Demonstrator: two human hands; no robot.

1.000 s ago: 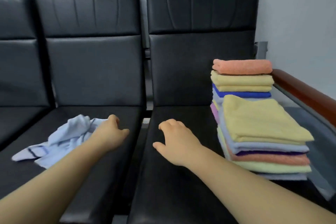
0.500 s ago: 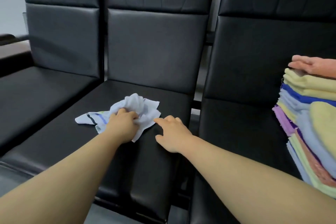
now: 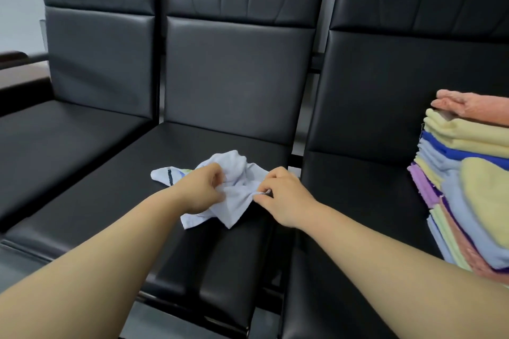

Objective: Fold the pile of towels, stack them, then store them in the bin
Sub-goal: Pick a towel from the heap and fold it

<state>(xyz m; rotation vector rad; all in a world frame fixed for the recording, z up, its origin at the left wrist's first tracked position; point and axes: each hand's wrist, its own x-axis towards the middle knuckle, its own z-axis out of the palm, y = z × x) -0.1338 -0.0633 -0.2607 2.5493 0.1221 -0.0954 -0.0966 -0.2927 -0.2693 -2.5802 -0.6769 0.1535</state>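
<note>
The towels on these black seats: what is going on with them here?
A person's left hand and right hand both pinch a crumpled pale blue towel lying on the middle seat; it is not yet folded. A stack of folded towels stands on the right seat. No bin is in view.

Crumpled pale-blue towel (image 3: 234, 195); folded stack (image 3: 468, 187) rightward

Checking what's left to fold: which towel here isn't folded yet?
The pale blue towel crumpled on the middle seat, held by the left hand and the right hand. Every other towel lies folded in the stack on the right seat.
</note>
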